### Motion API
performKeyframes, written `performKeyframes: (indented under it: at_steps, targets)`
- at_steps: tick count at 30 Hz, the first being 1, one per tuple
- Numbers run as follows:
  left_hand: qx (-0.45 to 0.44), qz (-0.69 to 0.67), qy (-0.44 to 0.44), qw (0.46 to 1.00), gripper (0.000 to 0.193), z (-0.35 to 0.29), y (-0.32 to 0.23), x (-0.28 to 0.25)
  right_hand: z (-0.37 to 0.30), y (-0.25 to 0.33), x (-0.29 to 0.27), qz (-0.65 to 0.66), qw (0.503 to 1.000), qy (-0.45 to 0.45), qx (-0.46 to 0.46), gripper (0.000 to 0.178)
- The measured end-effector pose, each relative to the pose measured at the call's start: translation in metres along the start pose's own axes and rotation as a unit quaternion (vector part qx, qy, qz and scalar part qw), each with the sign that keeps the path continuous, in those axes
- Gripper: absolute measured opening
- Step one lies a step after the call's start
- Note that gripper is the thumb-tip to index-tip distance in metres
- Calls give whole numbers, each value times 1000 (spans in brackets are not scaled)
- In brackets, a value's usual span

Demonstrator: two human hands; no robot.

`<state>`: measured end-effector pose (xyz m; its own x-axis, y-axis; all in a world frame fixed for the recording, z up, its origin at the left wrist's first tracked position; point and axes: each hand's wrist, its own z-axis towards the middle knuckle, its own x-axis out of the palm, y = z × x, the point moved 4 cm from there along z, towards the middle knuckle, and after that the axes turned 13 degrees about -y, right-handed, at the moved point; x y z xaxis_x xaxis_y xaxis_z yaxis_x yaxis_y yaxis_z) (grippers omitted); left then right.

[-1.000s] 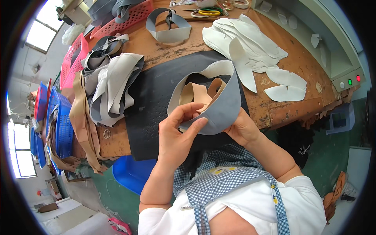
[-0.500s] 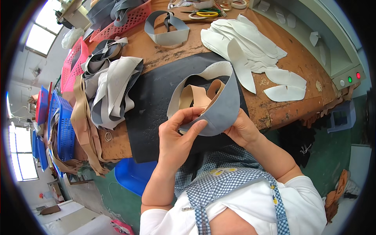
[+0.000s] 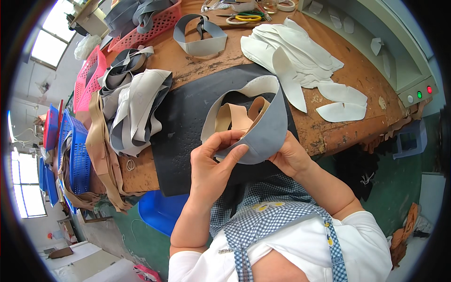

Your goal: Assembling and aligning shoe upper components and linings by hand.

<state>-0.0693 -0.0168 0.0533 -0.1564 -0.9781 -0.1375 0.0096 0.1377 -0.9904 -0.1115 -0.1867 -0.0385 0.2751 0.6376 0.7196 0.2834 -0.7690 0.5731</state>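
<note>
I hold up a looped band [image 3: 268, 136], blue-grey outside and pale inside, over the black mat [image 3: 176, 141]. Within this loop sits a tan strip [image 3: 237, 116], also curved, its near end reaching the band's edge by my left fingers. My left hand [image 3: 213, 162] pinches the band's near rim between thumb and fingers. On the right side my right hand [image 3: 292, 155] grips the same band from outside, its fingertips partly hidden behind it. A similar grey loop [image 3: 203, 44] stands on the table beyond the mat.
A heap of pale and grey strips [image 3: 136, 113] lies left of the mat, with tan strips [image 3: 101, 150] hanging over the table edge. White cut pieces [image 3: 291, 54] are piled at the far right. Scissors [image 3: 246, 18], pink baskets [image 3: 89, 77] and a blue basket [image 3: 75, 155] stand around.
</note>
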Motion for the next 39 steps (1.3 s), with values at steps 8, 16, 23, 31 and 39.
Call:
performKeyframes:
  at_steps: [8, 16, 23, 31, 39]
  targets:
    - [-7, -4, 0, 1000, 25, 1, 2, -1, 0, 0, 1, -6, 1000, -4, -5, 35]
    - [-3, 4, 0, 1000, 24, 2, 3, -2, 0, 1, 1, -6, 1000, 2, -4, 34]
    - [-28, -14, -10, 999, 22, 2, 7, -3, -1, 1, 5, 6, 1000, -19, -16, 29]
    - [117, 132, -42, 984, 13, 3, 6, -8, -7, 10, 8, -123, 940, -112, -298, 48]
    - [30, 84, 37, 995, 9, 0, 12, -5, -10, 37, 16, 13, 989, 138, -43, 53]
